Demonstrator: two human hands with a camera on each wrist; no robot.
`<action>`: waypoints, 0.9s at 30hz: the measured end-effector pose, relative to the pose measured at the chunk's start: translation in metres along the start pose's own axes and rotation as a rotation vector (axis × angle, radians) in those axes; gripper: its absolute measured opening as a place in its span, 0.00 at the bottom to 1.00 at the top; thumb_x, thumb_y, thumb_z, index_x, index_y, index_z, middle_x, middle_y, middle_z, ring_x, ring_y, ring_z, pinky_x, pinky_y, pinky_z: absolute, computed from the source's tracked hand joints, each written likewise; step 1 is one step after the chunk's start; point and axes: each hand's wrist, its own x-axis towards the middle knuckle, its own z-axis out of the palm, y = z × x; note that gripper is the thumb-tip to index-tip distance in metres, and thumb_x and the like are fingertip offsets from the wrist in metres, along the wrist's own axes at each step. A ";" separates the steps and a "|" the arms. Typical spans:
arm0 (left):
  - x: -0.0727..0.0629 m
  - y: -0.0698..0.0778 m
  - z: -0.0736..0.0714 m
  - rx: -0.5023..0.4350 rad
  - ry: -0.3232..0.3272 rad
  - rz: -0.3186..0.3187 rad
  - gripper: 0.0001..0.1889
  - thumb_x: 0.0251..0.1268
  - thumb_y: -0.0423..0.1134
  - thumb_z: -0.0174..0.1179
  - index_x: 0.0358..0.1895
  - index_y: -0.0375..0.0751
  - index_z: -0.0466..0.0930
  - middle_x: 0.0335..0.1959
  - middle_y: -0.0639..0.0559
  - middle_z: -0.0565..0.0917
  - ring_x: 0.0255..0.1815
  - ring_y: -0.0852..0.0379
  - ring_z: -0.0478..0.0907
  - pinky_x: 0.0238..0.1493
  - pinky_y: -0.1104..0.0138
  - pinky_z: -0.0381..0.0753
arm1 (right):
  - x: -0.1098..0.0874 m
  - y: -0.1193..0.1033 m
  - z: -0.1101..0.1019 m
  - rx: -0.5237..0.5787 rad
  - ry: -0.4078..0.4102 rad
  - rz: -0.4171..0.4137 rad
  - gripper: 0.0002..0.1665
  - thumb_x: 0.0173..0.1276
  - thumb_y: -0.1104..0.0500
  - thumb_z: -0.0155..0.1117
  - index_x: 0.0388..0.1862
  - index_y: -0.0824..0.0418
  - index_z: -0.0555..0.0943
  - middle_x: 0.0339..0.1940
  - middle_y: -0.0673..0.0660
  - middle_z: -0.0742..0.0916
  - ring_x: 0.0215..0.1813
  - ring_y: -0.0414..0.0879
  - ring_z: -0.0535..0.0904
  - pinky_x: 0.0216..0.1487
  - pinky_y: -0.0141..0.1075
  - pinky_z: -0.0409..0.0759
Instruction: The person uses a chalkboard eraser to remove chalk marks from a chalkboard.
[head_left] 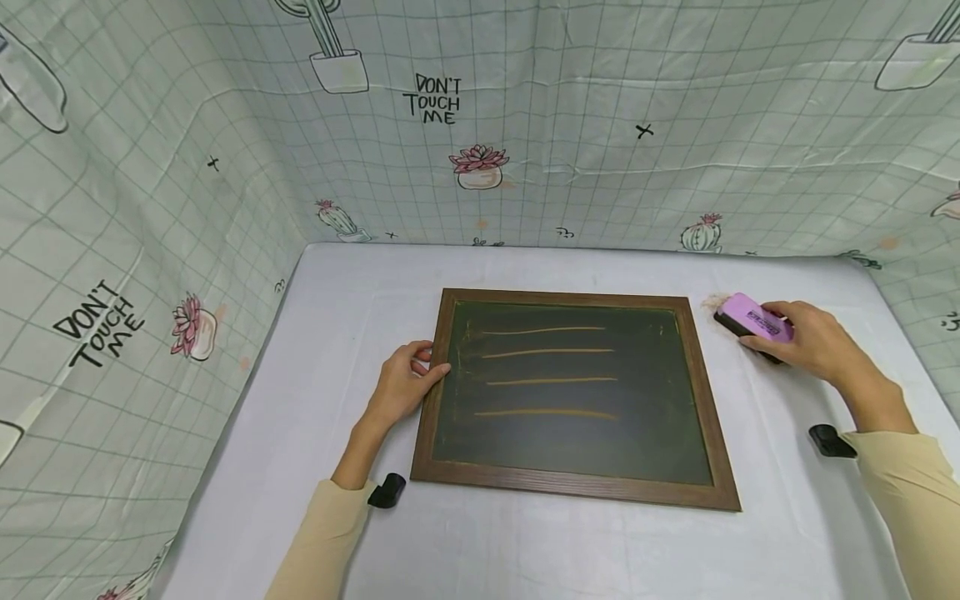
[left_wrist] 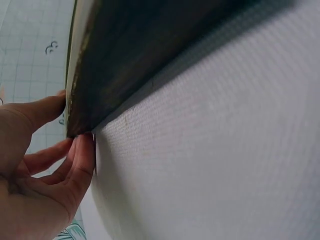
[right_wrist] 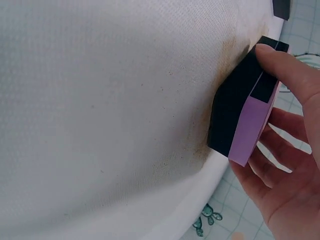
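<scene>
A chalkboard [head_left: 555, 442] in a brown wooden frame lies on the white table, with several yellowish chalk lines [head_left: 551, 381] across it. My left hand [head_left: 401, 383] pinches the frame's left side. In the left wrist view the thumb [left_wrist: 47, 111] presses one face of the frame, while the curled fingers sit at its edge. To the right of the board, my right hand [head_left: 813, 342] grips a chalkboard eraser [head_left: 742, 314], purple above with a black felt underside. The right wrist view shows the eraser [right_wrist: 247, 127] between thumb and fingers, close to the tabletop.
Brownish chalk dust [right_wrist: 225, 62] marks the white tablecloth [head_left: 570, 550] beside the eraser. A grid-patterned curtain [head_left: 570, 108] with plant drawings encloses the back and sides of the table. Black devices [head_left: 387, 492] sit at both wrists.
</scene>
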 end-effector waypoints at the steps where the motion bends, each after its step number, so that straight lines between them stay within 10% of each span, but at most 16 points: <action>1: 0.000 0.000 0.000 0.004 0.000 0.001 0.26 0.66 0.34 0.70 0.62 0.22 0.75 0.46 0.34 0.81 0.43 0.42 0.81 0.44 0.57 0.80 | 0.000 0.000 0.000 -0.004 0.005 -0.005 0.41 0.63 0.52 0.76 0.61 0.80 0.72 0.53 0.83 0.77 0.49 0.72 0.75 0.47 0.65 0.71; 27: -0.001 0.002 0.001 0.004 -0.001 -0.029 0.27 0.66 0.34 0.70 0.64 0.23 0.75 0.48 0.33 0.81 0.44 0.41 0.80 0.45 0.54 0.80 | 0.001 -0.022 -0.017 -0.029 0.068 -0.112 0.38 0.57 0.56 0.81 0.59 0.76 0.77 0.46 0.74 0.82 0.40 0.59 0.75 0.38 0.51 0.71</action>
